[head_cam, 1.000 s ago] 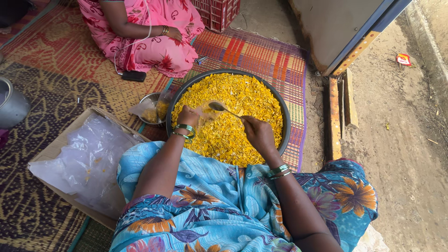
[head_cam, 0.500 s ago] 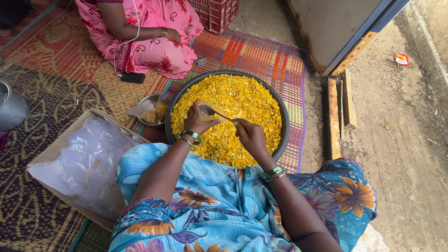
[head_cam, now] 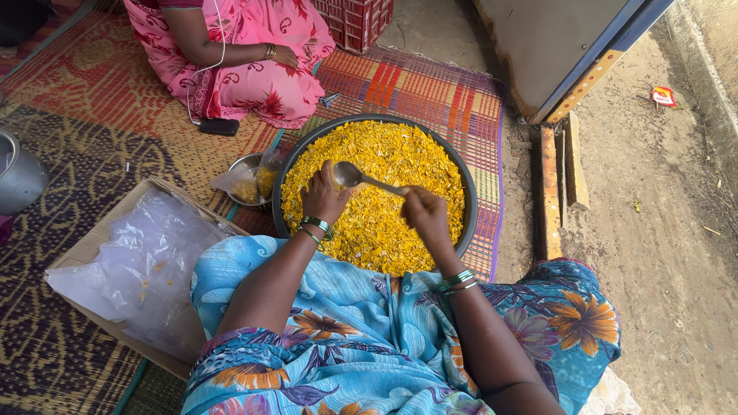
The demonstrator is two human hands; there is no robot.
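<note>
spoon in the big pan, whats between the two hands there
In the head view, the spoon spans the gap: its bowl sits by the left hand, its handle in the right hand. Beneath lies yellow shredded food in the pan.

I see a shiny metal spoon (head_cam: 355, 178) held level over a wide, round dark metal basin (head_cam: 467, 201), its bowl toward the basin's left side, its handle pointing right. The basin is heaped nearly full with bright yellow chopped snack mix (head_cam: 384, 154).
</note>
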